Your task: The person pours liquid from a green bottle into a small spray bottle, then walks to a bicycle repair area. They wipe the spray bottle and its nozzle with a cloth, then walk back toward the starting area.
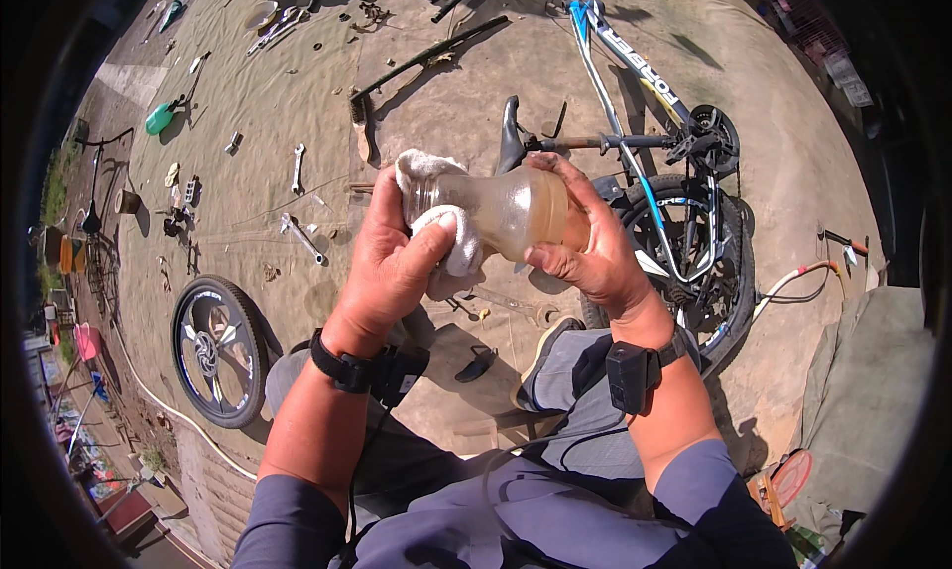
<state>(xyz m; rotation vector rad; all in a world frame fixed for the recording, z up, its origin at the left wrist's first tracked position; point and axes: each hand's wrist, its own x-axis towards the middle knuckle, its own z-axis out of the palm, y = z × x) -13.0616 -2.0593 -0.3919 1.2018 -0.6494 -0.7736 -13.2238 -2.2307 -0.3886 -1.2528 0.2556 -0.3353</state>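
My left hand (397,267) grips a white cloth (461,242) wrapped round the threaded end of a cloudy, translucent plastic bottle (496,202), with the thumb pressing the cloth onto it. The bottle lies sideways in mid-air above my lap. Its wide end is held by my right hand (600,257), whose fingers curl over the top and side while the thumb presses the lower edge. The fingertips of my right hand look dirty.
A bicycle frame with rear wheel (664,227) lies at the right on a tarp (773,192). A loose wheel (218,351) lies lower left. Wrenches (297,168), a brush (362,138) and a green container (159,118) lie beyond my hands. A hose (178,415) runs along the left.
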